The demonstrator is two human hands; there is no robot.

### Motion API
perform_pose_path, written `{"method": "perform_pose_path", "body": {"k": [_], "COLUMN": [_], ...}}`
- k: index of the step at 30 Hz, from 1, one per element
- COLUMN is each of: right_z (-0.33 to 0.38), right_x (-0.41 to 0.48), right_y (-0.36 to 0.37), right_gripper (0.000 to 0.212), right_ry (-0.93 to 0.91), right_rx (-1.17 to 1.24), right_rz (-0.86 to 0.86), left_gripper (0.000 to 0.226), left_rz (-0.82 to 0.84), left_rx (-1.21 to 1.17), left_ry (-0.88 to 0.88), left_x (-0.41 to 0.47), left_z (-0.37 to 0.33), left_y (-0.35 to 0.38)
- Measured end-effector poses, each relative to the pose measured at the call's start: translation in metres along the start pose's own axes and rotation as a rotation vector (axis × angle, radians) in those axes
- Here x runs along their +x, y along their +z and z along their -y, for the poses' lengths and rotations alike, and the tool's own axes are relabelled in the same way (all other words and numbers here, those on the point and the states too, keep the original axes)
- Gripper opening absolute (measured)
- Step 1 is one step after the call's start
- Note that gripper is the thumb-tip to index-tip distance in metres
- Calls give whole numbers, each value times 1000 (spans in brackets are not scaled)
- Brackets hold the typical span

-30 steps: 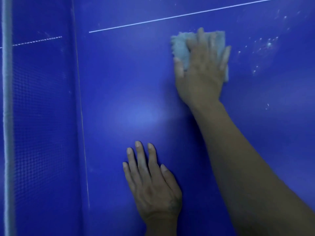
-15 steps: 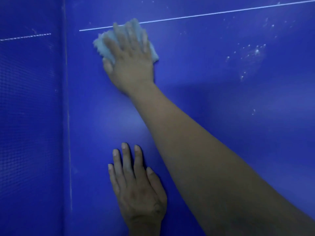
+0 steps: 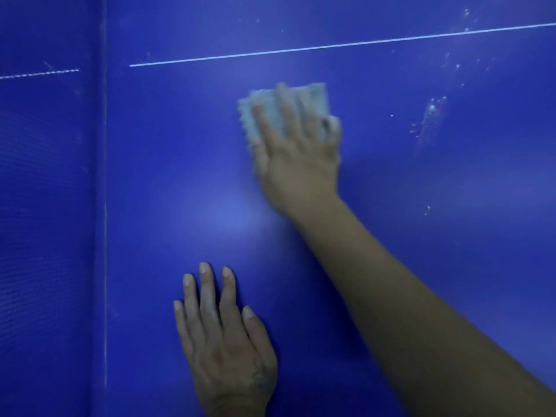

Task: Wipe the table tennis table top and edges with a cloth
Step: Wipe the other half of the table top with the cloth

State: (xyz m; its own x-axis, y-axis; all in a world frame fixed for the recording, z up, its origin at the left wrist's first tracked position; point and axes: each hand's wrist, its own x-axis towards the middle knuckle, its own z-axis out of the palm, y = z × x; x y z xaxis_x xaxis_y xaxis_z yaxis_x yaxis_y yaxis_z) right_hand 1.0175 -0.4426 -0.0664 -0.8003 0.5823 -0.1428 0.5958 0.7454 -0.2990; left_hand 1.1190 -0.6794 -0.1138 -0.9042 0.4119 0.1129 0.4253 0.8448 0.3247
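Two hands on blue table: right hand, fingers spread flat, presses pale cloth, now farther right from net; left hand flat, fingers straight, holds nothing.

The table is deep blue, with a paler blue sheen at the centre of the frame. A thin white line crosses its upper part. The cloth, upper centre, is pale grey-blue. White specks dot the blue at upper right. Along the left, the net shows a fine blue grid, through which the line looks dashed white.
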Motion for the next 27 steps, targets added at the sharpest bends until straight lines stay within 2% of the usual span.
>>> {"method": "perform_pose_path", "body": {"k": [4, 6, 8, 10, 12, 14, 18, 20, 24, 27], "right_z": [-7, -40, -79, -107, -111, -99, -48, -47, -112, -162], "right_x": [30, 49, 56, 54, 49, 44, 6, -9, -6, -14], "right_y": [23, 7, -13, -28, -31, -26, 6, 12, -7, -32], "right_gripper": [60, 59, 58, 55, 54, 55, 60, 61, 61, 61], "right_ry": [-155, -56, 68, 103, 131, 164, -142, -187, 18, 261], "right_rx": [-135, -165, -229, -192, -148, -189, -242, -193, -283, -134], "right_rz": [-32, -5, -97, -44, 5, -51, 22, 16, -1, -92], "left_gripper": [61, 61, 61, 61, 61, 61, 59, 59, 58, 54], "left_rz": [32, 79, 82, 83, 88, 100, 44, 35, 42, 33], "left_rx": [-13, -13, 3, 12, 19, 14, 38, 52, 46, 9], "left_ry": [-13, -29, -19, -13, -26, -33, -8, -7, -19, -84], "left_x": [-3, -2, -3, -3, -3, -3, -4, -4, -5, -2], "left_z": [-2, -2, 0, 0, -1, -1, 0, 0, -4, -14], "left_y": [-3, -3, -3, -2, -2, -3, -2, -2, -5, -9]}}
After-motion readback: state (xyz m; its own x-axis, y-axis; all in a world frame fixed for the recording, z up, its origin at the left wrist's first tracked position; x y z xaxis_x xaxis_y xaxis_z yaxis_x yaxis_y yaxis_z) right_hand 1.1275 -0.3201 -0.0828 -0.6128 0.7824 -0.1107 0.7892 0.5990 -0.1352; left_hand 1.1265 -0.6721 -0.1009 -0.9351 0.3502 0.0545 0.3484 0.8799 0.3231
